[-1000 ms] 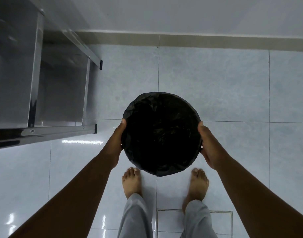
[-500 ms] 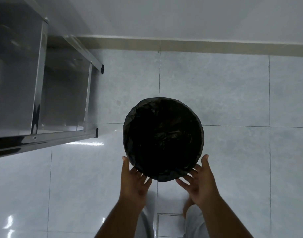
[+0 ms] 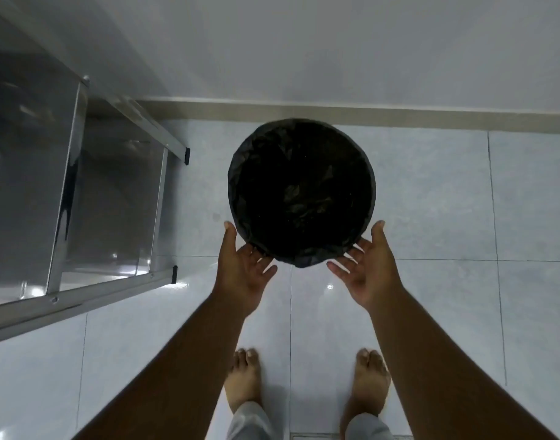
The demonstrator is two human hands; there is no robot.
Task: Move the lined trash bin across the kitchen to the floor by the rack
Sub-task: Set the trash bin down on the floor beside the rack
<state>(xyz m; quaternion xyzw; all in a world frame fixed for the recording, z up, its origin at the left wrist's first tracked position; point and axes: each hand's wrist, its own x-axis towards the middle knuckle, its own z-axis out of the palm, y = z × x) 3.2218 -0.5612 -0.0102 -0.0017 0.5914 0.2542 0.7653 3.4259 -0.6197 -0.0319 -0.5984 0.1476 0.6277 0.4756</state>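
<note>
The round trash bin (image 3: 301, 193), lined with a black plastic bag, stands on the pale floor tiles close to the wall, to the right of the steel rack (image 3: 66, 198). I look straight down into its dark opening. My left hand (image 3: 242, 269) is at the bin's near left rim, palm up and fingers spread. At the near right rim is my right hand (image 3: 369, 268), equally spread. The fingertips of both hands are at or under the bag's edge; no grip shows.
The rack's shiny shelves and black-capped feet (image 3: 174, 274) fill the left side. A beige skirting strip (image 3: 399, 117) runs along the white wall behind the bin. My bare feet (image 3: 243, 376) stand on glossy tiles below; a floor drain frame shows at the bottom edge.
A second ago both hands gripped the bin's sides. Since then they have let go and opened at its near rim, and the bin now sits farther from my feet, nearer the wall.
</note>
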